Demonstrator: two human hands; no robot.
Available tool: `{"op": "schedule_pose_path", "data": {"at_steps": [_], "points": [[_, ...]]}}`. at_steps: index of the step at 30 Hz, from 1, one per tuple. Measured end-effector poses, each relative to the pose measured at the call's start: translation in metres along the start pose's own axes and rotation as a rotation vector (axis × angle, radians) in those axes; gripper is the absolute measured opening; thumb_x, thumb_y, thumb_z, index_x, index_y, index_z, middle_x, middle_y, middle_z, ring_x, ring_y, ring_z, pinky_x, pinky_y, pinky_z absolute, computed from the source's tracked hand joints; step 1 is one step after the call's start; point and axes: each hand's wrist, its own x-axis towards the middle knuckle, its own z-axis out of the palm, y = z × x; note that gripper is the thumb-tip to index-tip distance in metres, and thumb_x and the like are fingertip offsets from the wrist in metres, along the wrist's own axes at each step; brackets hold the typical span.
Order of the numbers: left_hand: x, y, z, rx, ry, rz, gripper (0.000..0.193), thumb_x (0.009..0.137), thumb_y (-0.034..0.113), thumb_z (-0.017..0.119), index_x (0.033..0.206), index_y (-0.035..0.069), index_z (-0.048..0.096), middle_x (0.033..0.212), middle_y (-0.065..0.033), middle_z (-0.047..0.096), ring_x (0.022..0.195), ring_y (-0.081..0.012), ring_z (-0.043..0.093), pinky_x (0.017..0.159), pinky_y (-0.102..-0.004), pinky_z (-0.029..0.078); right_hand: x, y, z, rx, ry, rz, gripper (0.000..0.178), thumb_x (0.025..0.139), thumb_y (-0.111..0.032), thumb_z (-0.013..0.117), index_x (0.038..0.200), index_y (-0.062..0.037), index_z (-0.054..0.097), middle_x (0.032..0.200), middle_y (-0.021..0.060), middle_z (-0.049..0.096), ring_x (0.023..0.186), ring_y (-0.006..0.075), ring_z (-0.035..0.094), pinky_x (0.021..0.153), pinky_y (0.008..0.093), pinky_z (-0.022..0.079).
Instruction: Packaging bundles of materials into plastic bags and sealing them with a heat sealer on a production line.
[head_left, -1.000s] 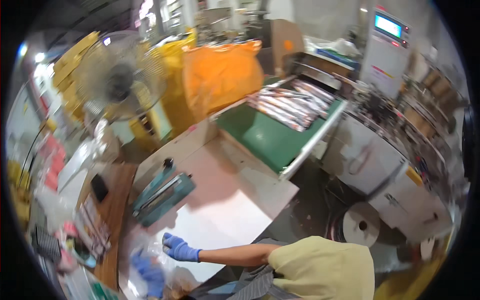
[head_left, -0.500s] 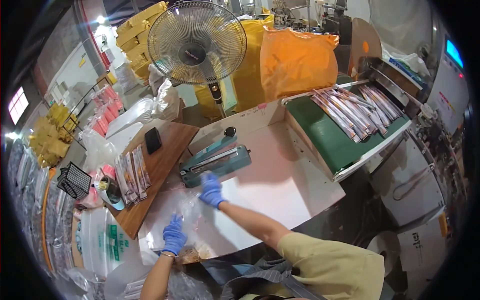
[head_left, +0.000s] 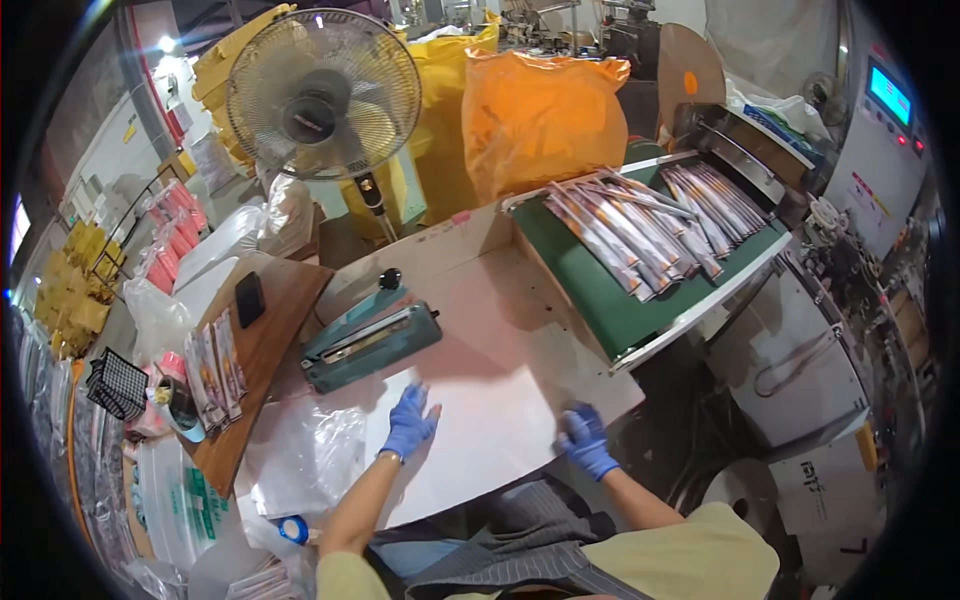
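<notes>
My left hand (head_left: 408, 424), in a blue glove, rests over the white work table (head_left: 480, 425) with its fingers stretched out and nothing in them. At the table's right front edge is my right hand (head_left: 588, 442), also blue-gloved. Its fingers look apart, though slightly blurred, and I see nothing held. Just beyond my left hand lies a teal bag sealer (head_left: 372, 345) with a long bar. A crumpled clear plastic bag (head_left: 325, 440) is spread to the left of that hand, touching neither hand.
Several slim printed packets (head_left: 620, 240) lie on a green conveyor belt (head_left: 640, 325) at the right. More packets (head_left: 215, 370) and a phone (head_left: 249, 299) are on a brown board at left. Behind stand a fan (head_left: 322, 95) and an orange sack (head_left: 540, 120). A blue tape roll (head_left: 293, 529) sits near front left.
My left hand has moved right and away from the plastic bag. The right hand has gone from beside the sealer to the table's right edge. The view has shifted right.
</notes>
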Motion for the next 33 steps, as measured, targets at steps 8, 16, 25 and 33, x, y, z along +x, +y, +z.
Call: {"op": "schedule_pose_path", "data": {"at_steps": [8, 16, 25, 33], "points": [[0.087, 0.04, 0.061, 0.378, 0.235, -0.073, 0.064, 0.08, 0.04, 0.052, 0.128, 0.0, 0.037, 0.135, -0.0143, 0.033, 0.126, -0.0264, 0.028, 0.104, -0.039, 0.019, 0.004, 0.054, -0.033, -0.387, 0.242, 0.004, 0.027, 0.061, -0.019, 0.055, 0.085, -0.0075, 0.053, 0.093, 0.0146, 0.051, 0.086, 0.0337, 0.049, 0.072, 0.0457, 0.036], [0.102, 0.05, 0.07, 0.386, 0.206, -0.041, 0.055, 0.081, 0.039, 0.05, 0.123, 0.003, 0.046, 0.132, -0.0118, 0.038, 0.126, -0.0244, 0.029, 0.104, -0.0393, 0.019, 0.01, 0.064, -0.052, -0.342, 0.226, 0.012, 0.028, 0.062, -0.018, 0.055, 0.087, -0.0068, 0.053, 0.095, 0.0145, 0.052, 0.088, 0.0332, 0.049, 0.076, 0.0447, 0.036], [0.105, 0.061, 0.075, 0.394, 0.226, -0.03, 0.053, 0.081, 0.037, 0.05, 0.121, 0.003, 0.047, 0.129, -0.0128, 0.042, 0.123, -0.0261, 0.034, 0.103, -0.0401, 0.022, 0.015, 0.065, -0.069, -0.329, 0.188, 0.057, 0.034, 0.062, -0.016, 0.055, 0.094, -0.0041, 0.054, 0.093, 0.014, 0.052, 0.087, 0.0327, 0.049, 0.077, 0.0434, 0.035], [0.108, 0.062, 0.086, 0.405, 0.208, -0.035, 0.049, 0.082, 0.032, 0.05, 0.121, 0.002, 0.048, 0.132, -0.0136, 0.039, 0.124, -0.0268, 0.033, 0.104, -0.0391, 0.021, 0.073, 0.011, -0.125, 0.396, -0.203, -0.205, 0.026, 0.071, -0.013, 0.06, 0.096, -0.0073, 0.055, 0.1, 0.0148, 0.053, 0.088, 0.0322, 0.053, 0.069, 0.0399, 0.044]]}}
